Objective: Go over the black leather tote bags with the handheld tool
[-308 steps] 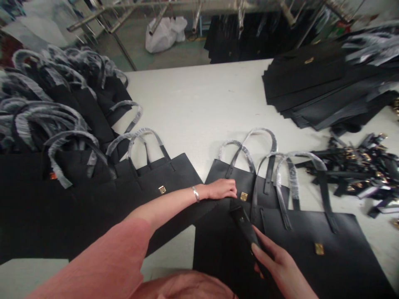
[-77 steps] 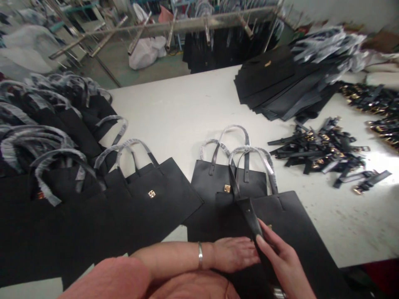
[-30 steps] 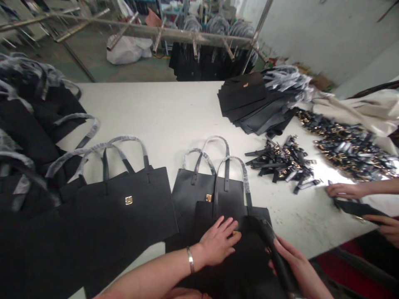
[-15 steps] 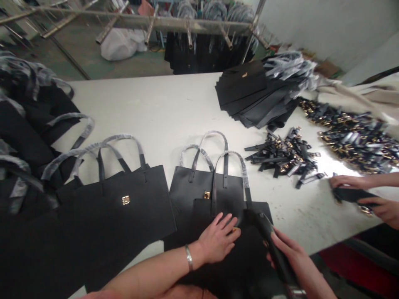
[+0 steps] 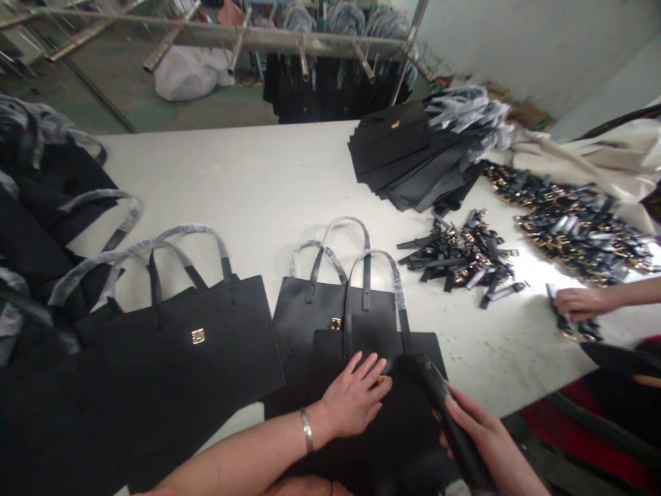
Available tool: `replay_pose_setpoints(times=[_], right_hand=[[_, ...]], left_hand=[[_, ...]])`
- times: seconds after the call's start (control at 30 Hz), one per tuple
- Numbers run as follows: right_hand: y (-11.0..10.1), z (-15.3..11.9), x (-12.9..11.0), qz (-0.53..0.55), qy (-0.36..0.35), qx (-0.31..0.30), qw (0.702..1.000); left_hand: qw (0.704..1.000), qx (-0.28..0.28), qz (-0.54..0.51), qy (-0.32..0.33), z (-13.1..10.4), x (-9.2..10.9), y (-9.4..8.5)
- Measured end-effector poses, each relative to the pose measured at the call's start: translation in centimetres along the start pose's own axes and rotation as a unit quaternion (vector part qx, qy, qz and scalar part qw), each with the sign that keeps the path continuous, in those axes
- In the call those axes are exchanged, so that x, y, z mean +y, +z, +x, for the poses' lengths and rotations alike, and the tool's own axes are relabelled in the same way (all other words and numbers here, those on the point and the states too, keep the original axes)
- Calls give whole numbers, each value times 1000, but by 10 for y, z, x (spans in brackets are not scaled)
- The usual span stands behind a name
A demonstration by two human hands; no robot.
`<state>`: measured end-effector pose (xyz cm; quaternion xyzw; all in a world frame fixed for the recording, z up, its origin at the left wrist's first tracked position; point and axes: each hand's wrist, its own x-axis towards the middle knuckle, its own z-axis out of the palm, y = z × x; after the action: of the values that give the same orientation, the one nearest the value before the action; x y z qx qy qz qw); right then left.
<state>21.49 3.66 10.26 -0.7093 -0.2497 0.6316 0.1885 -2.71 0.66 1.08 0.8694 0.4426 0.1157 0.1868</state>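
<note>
My left hand (image 5: pixel 356 398) lies with fingers spread on the front of a black handbag (image 5: pixel 361 344), beside its gold clasp (image 5: pixel 383 379). My right hand (image 5: pixel 469 420) is wrapped round a long black hand tool (image 5: pixel 441 396), shaped like a heat gun. The tool's front end is over the bag's upper right part, right of my left hand; whether it touches cannot be seen. Plastic film covers the bag's handles (image 5: pixel 379 253). Beneath and behind this bag lies another black handbag (image 5: pixel 294 303) with a gold clasp (image 5: pixel 336 324).
More black handbags (image 5: pixel 237 337) overlap on the left. Fanned black bag pieces (image 5: pixel 392 158) lie at the back right, near a pile of buckled straps (image 5: pixel 465 251) and a larger strap heap (image 5: pixel 583 231). A co-worker's hand (image 5: pixel 583 303) handles straps at the right. A metal rack (image 5: pixel 232 38) stands behind the table.
The view has shifted slightly, so everything sits a little further left. My hands keep nearly the same places on the bag. One co-worker's hand has put a dark strap bundle down; the other has drawn back.
</note>
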Motion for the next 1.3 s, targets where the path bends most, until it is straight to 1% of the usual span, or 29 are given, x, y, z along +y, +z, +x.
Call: replay_pose_setpoints(times=[0.1,0.17,0.3,0.37,0.47,0.53,0.57,0.63,0.7,0.77,0.83,0.9,0.93,1.07,1.13,1.2,1.23,1.3], right_hand=[[9,12,-8,3,-11,-3,1000],[8,15,-11,4,-19,0,1000],[2,8,-6,-29,0,-1,1000],[6,6,-6,-29,-1,9,1000],[21,11,-16,-16,-40,40,998],[26,18,-26,0,-76,69,995],[24,22,-31,6,-91,86,992],[14,26,-36,18,-107,120,987],[-2,26,-37,33,-93,135,986],[-17,24,-35,48,-57,116,990],[-24,22,-34,58,-23,81,995],[-23,24,-36,69,-15,63,996],[-19,27,-39,73,-21,64,995],[-7,38,-54,74,-76,110,988],[-5,36,-57,77,-98,140,982],[-4,25,-57,66,-98,150,982],[-2,17,-55,52,-88,144,984],[3,1,-49,23,-61,112,992]], left_hand=[[1000,-1,18,7,1,0,0],[1000,0,23,5,1,0,-1],[1000,1,21,2,1,1,-4],[1000,1,18,4,2,1,-5],[1000,-2,15,6,1,1,-6],[1000,-6,11,7,1,0,-5],[1000,-8,9,7,1,0,-5],[1000,-8,6,7,0,0,-5],[1000,-7,1,4,0,0,-4],[1000,-5,-3,-2,1,0,-4],[1000,-5,-5,-2,1,1,-3],[1000,-2,-2,4,2,1,-3],[1000,-2,0,8,2,1,-4],[1000,-1,16,11,0,0,-6],[1000,-1,25,11,0,0,-7],[999,0,32,16,3,3,-6],[999,3,34,20,7,5,-5],[999,15,38,23,18,11,0]])
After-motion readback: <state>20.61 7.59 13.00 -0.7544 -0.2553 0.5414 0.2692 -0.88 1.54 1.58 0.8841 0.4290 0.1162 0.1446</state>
